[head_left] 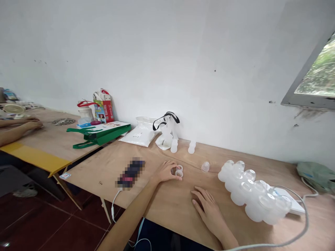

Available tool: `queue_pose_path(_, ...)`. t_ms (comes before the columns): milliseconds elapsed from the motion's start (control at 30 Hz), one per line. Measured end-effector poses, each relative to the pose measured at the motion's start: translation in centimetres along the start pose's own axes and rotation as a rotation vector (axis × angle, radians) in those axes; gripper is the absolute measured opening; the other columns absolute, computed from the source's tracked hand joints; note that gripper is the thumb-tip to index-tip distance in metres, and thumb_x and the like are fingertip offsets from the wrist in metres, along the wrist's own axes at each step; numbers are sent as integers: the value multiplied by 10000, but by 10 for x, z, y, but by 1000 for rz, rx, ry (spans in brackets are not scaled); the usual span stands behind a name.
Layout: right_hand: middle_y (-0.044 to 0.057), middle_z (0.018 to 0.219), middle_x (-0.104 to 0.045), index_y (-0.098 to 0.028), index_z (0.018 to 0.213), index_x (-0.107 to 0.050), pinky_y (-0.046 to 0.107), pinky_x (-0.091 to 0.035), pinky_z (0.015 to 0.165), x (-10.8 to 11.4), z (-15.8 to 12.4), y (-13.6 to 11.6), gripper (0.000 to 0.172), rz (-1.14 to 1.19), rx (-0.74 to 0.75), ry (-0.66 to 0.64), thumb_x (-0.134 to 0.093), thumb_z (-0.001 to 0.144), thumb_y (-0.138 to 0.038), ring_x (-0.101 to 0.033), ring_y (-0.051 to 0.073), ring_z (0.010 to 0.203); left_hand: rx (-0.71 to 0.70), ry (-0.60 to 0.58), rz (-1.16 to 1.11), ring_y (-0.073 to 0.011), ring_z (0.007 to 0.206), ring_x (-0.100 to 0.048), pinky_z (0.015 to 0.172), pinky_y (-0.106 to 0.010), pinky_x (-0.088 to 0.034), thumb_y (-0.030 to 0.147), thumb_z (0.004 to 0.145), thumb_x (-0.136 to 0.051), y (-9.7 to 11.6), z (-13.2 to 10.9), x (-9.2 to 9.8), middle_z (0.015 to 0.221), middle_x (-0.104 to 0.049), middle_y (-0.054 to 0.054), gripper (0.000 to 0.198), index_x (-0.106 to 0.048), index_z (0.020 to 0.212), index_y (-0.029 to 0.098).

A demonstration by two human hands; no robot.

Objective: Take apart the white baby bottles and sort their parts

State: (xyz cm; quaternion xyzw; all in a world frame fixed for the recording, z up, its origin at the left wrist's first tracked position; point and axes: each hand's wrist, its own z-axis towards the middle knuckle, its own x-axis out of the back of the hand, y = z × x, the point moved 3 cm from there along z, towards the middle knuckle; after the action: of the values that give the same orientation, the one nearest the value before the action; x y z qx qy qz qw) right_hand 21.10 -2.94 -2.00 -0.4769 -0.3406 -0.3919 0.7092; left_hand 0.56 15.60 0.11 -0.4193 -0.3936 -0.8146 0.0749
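My left hand (167, 171) curves its thumb and fingers around a small group of translucent rings (179, 173) on the wooden table. The fingertips appear to touch the rings; the palm side is partly hidden. My right hand (208, 210) lies on the tabletop with its fingers stretched out and holds nothing. Beyond it stands a single clear dome-shaped cap (205, 167). Further right are several frosted bottles (238, 190) with clear domed caps, packed side by side. Two frosted, waisted pieces, one on the left (174, 145) and one on the right (192, 147), stand near the wall.
A phone (131, 173) with a white cable lies left of my left arm. White bags (140, 135) and a green bag (104, 134) sit along the back. A grey cable (306, 212) loops around the bottles. Another person's hands (30, 124) rest on the far-left table.
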Motion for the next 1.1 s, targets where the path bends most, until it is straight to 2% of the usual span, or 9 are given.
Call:
queue_pose_path(167, 54, 1411, -627, -300, 1260, -670, 487, -463, 1129, 0, 0, 1, 332, -15, 14, 21, -453, 1025, -390, -575, 270, 1309, 17, 3, -16, -274, 1116, -618, 1032, -391, -411, 609, 688, -857, 4, -2, 2, 1199, -701, -17, 563, -714, 1139, 305)
queue_pose_path(400, 56, 1410, -629, -304, 1261, -662, 503, -456, 1134, -1, 0, 0, 331, -18, 21, 24, -448, 1023, -390, -580, 272, 1308, 140, 142, -80, -246, 1105, -625, 1010, -385, -442, 560, 991, -523, -8, 0, 2, 1207, -700, -59, 436, -604, 1295, 258)
queue_pose_path(567, 49, 1393, -632, -307, 1275, -645, 437, -490, 1092, 3, 13, 4, 321, -13, 34, 2, -483, 1004, -364, -604, 256, 1272, 172, 196, -109, -237, 1024, -642, 981, -390, -472, 475, 1009, -483, -13, 3, 3, 1053, -723, -54, 348, -645, 1189, 225)
queue_pose_path(633, 66, 1411, -608, -290, 1303, -620, 421, -508, 1066, 7, 30, 11, 347, -8, 19, 70, -481, 993, -362, -606, 261, 1271, 158, 188, -122, -238, 1000, -648, 974, -385, -478, 476, 993, -502, -12, 3, 3, 1024, -728, -53, 327, -680, 1087, 218)
queue_pose_path(733, 141, 1515, -486, -206, 1391, -541, 512, -425, 1136, 13, 63, 24, 442, -28, -39, 259, -437, 981, -335, -419, 324, 1445, 141, 172, -150, -239, 993, -652, 964, -372, -488, 486, 981, -510, -8, 3, 5, 1031, -737, -56, 330, -699, 1018, 217)
queue_pose_path(800, 158, 1597, -364, -185, 1460, -457, 580, -347, 1170, 13, 85, 34, 499, -39, -74, 341, -401, 978, -302, -286, 346, 1509, 136, 148, -179, -233, 960, -661, 918, -347, -507, 508, 984, -495, -5, 2, 5, 1019, -746, -52, 360, -706, 1024, 218)
queue_pose_path(867, 152, 1638, -283, -188, 1494, -406, 618, -309, 1174, 10, 101, 44, 535, -40, -109, 409, -386, 967, -279, -228, 360, 1524, 133, 119, -207, -220, 900, -667, 848, -314, -520, 541, 988, -479, -1, 1, 5, 981, -753, -45, 404, -716, 1017, 215)
queue_pose_path(967, 182, 1606, -321, -172, 1514, -353, 623, -368, 1125, 1, 113, 61, 571, -17, -161, 484, -366, 954, -284, -315, 370, 1481, 137, 113, -236, -201, 834, -658, 773, -284, -512, 593, 987, -465, 2, 0, 6, 919, -748, -28, 462, -719, 970, 208)
queue_pose_path(1100, 194, 1354, -596, -166, 1456, -410, 524, -528, 975, -13, 116, 82, 533, 36, -175, 486, -338, 963, -355, -590, 335, 1255, 171, 173, -262, -181, 733, -649, 682, -269, -500, 612, 1018, -357, -8, 2, 4, 807, -715, -15, 552, -689, 879, 194)
